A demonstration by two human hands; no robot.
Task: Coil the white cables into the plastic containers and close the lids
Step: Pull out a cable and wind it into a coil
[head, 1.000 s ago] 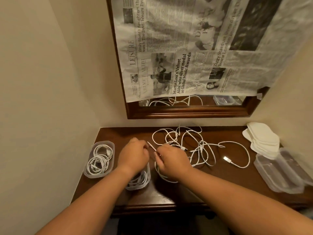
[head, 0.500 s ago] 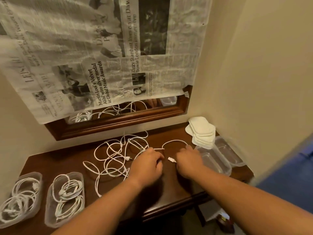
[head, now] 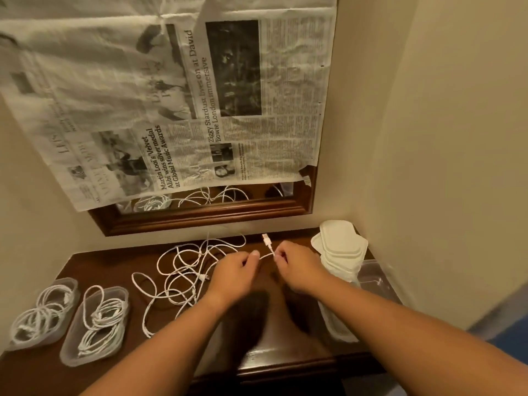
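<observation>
Head view: nearest, well left of the fingers on the dark worktop, two lidless clear containers, a white coil in each. Further in, left hand and right hand side by side, fingers of both pinching one thin white cable. Short span between them lying left to right. Plug end sticking up past the right fingers, pointing towards the wall. Remainder running left of the fingers into loose loops. Right of the fingers, empty containers; beyond, stacked white lids.
</observation>
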